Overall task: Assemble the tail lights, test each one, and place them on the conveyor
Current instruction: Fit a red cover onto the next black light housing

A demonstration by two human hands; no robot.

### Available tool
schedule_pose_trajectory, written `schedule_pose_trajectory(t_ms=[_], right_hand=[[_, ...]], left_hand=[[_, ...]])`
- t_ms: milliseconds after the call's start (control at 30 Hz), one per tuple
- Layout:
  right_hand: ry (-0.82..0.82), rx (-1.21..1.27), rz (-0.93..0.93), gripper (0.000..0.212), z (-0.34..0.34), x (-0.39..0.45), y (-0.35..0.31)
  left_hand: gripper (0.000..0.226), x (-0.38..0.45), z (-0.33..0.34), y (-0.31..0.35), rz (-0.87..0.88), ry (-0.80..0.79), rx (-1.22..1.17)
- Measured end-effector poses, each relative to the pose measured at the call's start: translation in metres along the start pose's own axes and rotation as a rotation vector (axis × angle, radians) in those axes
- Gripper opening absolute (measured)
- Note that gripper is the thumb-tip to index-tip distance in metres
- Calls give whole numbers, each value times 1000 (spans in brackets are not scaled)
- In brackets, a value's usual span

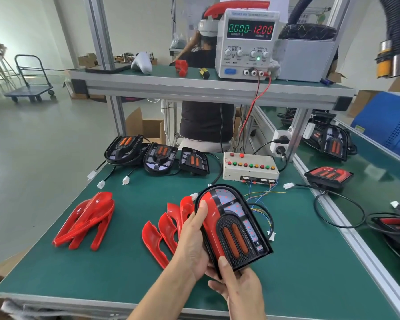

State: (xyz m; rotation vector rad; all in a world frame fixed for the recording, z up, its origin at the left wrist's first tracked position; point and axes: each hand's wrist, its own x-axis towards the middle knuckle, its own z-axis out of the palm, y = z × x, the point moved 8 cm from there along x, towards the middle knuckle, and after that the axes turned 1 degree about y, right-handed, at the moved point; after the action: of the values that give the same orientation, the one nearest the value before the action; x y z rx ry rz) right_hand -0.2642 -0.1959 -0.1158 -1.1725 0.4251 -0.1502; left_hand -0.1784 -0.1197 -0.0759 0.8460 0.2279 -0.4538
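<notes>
Gripped in both: left hand (192,241) wrapping the arched black tail light with red plastic cover (232,229), right hand (238,288) pinching its near corner, lifted above the green desk (106,262), near centre.

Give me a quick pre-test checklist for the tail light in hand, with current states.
1. Grip: left hand and right hand both hold the tail light: ok.
2. Red lens cover on left half only; right half bare: not ok.
3. Cover fully seated: cannot tell.
4. Power supply reads 12.00 V, 0.000 A: ok.
5. Light's connector plugged into test box: cannot tell.
</notes>
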Motion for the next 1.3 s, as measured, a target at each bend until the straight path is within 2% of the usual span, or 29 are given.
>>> schedule_pose_trajectory(t_ms=[300, 733, 1067, 1300], right_hand=[[7, 15, 16, 7, 0, 1, 3], [9, 41, 59, 17, 1, 2, 4], [-11, 45, 72, 18, 1, 1, 3], [31, 45, 50, 17, 1, 1, 4]], left_hand=[[67, 6, -10, 2, 47, 69, -11], [64, 8, -19, 7, 119, 88, 13], [63, 5, -16, 3, 28, 10, -56], [43, 6, -14, 7, -36, -42, -48]])
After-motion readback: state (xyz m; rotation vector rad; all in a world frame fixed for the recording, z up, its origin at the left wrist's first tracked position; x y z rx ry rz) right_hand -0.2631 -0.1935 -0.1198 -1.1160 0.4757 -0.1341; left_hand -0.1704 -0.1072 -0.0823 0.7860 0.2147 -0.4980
